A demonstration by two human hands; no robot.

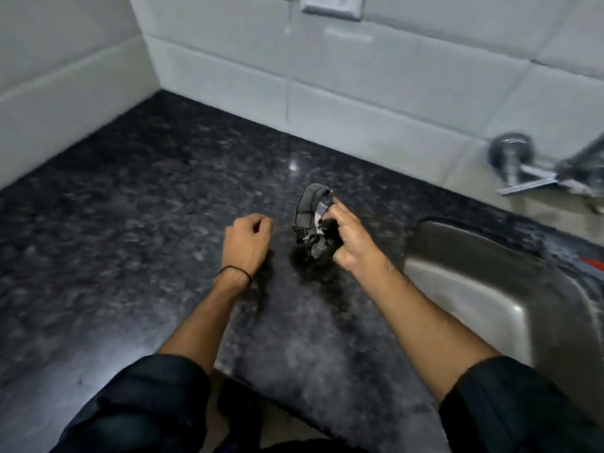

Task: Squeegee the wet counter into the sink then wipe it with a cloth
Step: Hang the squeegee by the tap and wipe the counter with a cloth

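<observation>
A dark speckled granite counter (137, 223) fills the middle of the head view. My right hand (351, 243) holds a bunched dark grey cloth (310, 214) upright, just above the counter near its centre. My left hand (246, 241) hovers beside it to the left with the fingers curled in and nothing in them, a short gap from the cloth. A steel sink (490, 289) lies at the right of the counter. No squeegee shows clearly.
White tiled walls (359, 93) meet in a corner at the back left. A wall socket (331, 6) sits high on the back wall. A chrome wall tap (519, 165) juts out above the sink. Something red and grey (591, 266) lies at the sink's far right rim.
</observation>
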